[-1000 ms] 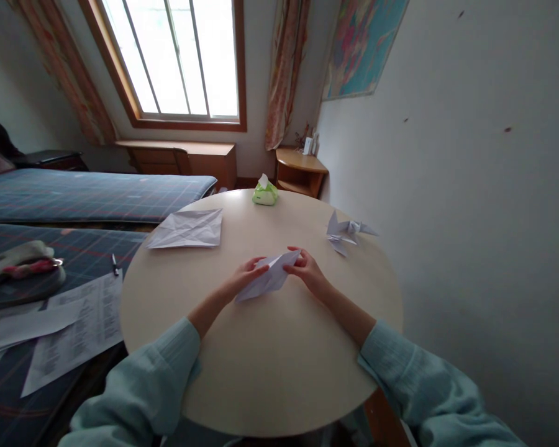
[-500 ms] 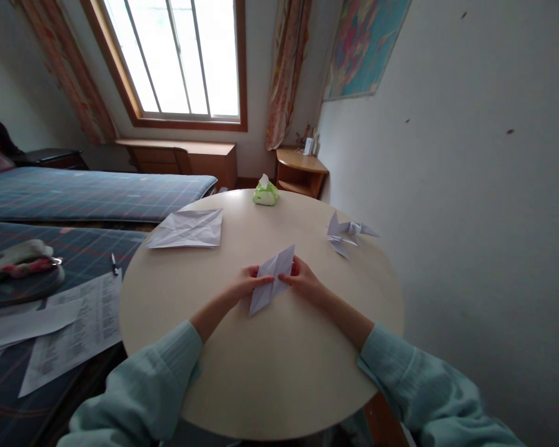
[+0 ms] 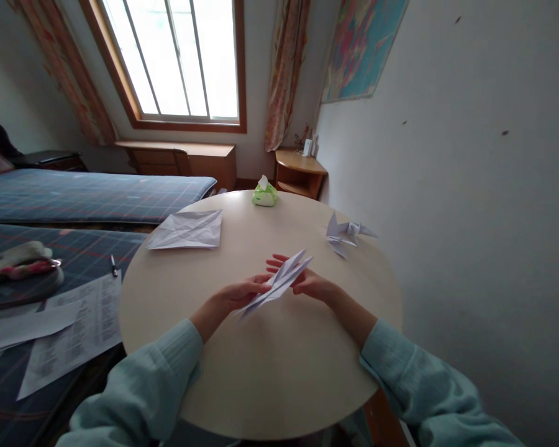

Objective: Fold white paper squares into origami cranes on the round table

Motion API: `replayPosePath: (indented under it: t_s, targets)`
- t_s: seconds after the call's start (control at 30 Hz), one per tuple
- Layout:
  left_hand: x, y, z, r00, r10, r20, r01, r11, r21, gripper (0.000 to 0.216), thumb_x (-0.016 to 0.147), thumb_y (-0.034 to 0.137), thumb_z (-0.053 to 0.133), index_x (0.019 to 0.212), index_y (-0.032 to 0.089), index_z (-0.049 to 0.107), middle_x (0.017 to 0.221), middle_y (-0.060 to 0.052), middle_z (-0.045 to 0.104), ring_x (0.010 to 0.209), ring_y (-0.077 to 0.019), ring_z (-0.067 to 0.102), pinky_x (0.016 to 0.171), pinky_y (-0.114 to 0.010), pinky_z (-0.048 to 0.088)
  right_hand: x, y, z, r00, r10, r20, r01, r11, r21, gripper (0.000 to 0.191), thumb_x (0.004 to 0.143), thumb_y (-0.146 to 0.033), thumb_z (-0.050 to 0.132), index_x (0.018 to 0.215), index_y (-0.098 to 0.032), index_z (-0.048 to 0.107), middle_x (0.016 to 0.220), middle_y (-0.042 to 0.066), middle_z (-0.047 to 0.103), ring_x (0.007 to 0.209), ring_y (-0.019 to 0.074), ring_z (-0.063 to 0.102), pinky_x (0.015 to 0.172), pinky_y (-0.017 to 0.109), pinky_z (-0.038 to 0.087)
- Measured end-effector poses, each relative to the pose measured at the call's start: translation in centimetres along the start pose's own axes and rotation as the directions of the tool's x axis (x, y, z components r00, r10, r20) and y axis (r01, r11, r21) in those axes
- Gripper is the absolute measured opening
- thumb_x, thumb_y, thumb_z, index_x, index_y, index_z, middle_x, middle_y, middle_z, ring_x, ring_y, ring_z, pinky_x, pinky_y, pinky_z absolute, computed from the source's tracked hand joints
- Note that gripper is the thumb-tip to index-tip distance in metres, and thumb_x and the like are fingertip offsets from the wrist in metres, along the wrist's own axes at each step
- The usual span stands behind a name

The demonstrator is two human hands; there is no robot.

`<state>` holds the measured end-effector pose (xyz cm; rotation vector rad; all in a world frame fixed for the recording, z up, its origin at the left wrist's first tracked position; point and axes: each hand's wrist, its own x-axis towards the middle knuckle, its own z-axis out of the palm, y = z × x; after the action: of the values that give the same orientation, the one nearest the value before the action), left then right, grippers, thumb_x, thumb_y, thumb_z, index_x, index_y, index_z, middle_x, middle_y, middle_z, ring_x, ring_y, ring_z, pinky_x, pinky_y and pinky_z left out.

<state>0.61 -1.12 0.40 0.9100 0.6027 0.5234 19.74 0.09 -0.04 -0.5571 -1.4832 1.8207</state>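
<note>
A folded white paper (image 3: 279, 282), long and pointed with its layers fanned apart, is held tilted above the round table (image 3: 279, 372). My left hand (image 3: 245, 292) pinches its near left part between thumb and fingers. Behind the paper's right side is my right hand (image 3: 310, 284), its fingers stretched out and apart, some of them hidden by the paper. Whether the right palm touches the paper, I cannot tell. To the right lie folded paper figures (image 3: 347, 233) with pointed ends. A creased stack of white paper (image 3: 186, 230) rests at the table's left.
A green tissue pack (image 3: 264, 192) stands at the table's far edge. Left of the table, a plaid bed (image 3: 74, 248) bears printed sheets (image 3: 74, 329), a pen (image 3: 114, 266) and a pale bag-like item (image 3: 18, 264). The wall (image 3: 470, 248) runs along the right.
The folded paper has been turned from facing me to a tilted, edge-on pose with its layers spread. My right hand has let go of its pinch and opened its fingers behind the paper.
</note>
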Motion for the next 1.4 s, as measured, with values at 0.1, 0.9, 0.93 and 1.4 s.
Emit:
replayPosePath:
  t_s: [0.1, 0.9, 0.93, 1.4]
  targets:
    - [0.1, -0.7, 0.6, 0.998, 0.01, 0.057, -0.008, 0.999, -0.032, 0.041, 0.049, 0.021, 0.077, 0.085, 0.014, 0.061, 0.072, 0.0, 0.06, 0.058, -0.0056, 0.053, 0.055, -0.015, 0.04, -0.2, 0.4, 0.8, 0.996, 0.055, 0.075, -0.055, 0.998, -0.009, 0.033, 0.055, -0.032, 0.073, 0.082, -0.017, 0.062, 0.115, 0.009, 0.056, 0.1, 0.0239, 0.054, 0.084, 0.039, 0.043]
    - [1.4, -1.0, -0.5, 0.665, 0.577, 0.474, -0.27, -0.406, 0.873, 0.021, 0.08, 0.014, 0.046, 0.096, 0.02, 0.058, 0.09, -0.003, 0.064, 0.088, -0.0136, 0.055, 0.082, -0.029, 0.042, 0.3, 0.7, -2.0, 0.965, 0.199, -0.17, -0.24, 0.933, -0.269, 0.06, 0.059, -0.029, 0.071, 0.113, -0.018, 0.047, 0.082, -0.001, 0.061, 0.064, 0.0093, 0.054, 0.053, 0.018, 0.04]
    - [1.5, -1.1, -0.6, 0.641, 0.599, 0.48, -0.252, -0.427, 0.869, 0.018, 0.081, 0.015, 0.045, 0.092, 0.019, 0.058, 0.083, -0.003, 0.064, 0.081, -0.0128, 0.056, 0.076, -0.026, 0.044, 0.4, 0.6, -2.1, 0.956, 0.229, -0.183, -0.271, 0.928, -0.254, 0.063, 0.059, -0.029, 0.071, 0.115, -0.018, 0.045, 0.078, -0.001, 0.06, 0.061, 0.0087, 0.053, 0.051, 0.018, 0.038]
    - [0.9, -0.7, -0.8, 0.807, 0.41, 0.425, -0.167, -0.533, 0.83, 0.013, 0.079, 0.011, 0.046, 0.086, 0.017, 0.056, 0.088, -0.002, 0.058, 0.079, -0.0131, 0.05, 0.067, -0.022, 0.044, 0.5, 1.1, -3.0, 0.948, 0.182, -0.263, -0.294, 0.82, -0.491, 0.038, 0.057, -0.036, 0.068, 0.085, -0.014, 0.055, 0.062, -0.003, 0.056, 0.054, 0.0092, 0.049, 0.049, 0.02, 0.035]
